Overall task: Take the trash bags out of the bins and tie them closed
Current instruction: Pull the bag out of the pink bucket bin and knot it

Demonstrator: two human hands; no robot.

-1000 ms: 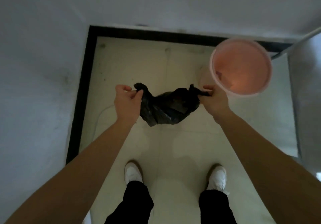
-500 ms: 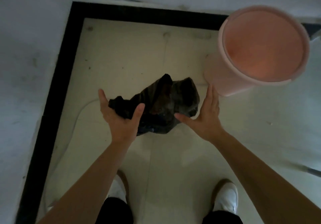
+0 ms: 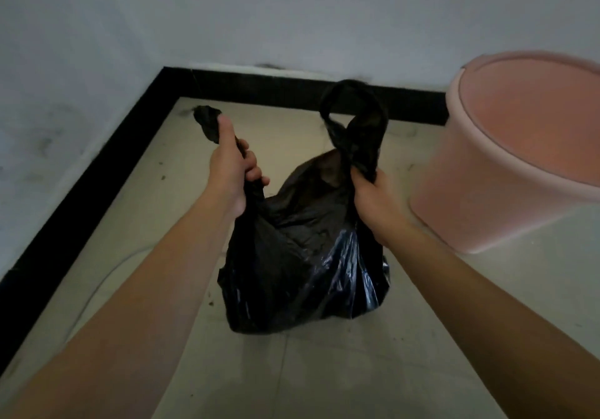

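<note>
A black trash bag [image 3: 302, 256] stands on the pale tiled floor in front of me, its mouth still loose between two handle loops. My left hand [image 3: 232, 166] grips the left handle, with the thumb stretched up along it. The right handle is held in my right hand [image 3: 373, 196], and its loop stands up above the fist. A pink round bin [image 3: 506, 171] stands to the right of the bag, apart from it, with no bag in it.
White walls meet in a corner ahead, edged by a black skirting board [image 3: 107, 165] on the left and at the back. A thin pale cable [image 3: 97, 288] lies on the floor at the left.
Both hands, open beside the bag half a second ago, now grip its two handles and hold them up. The view has come lower and nearer to the bag.
</note>
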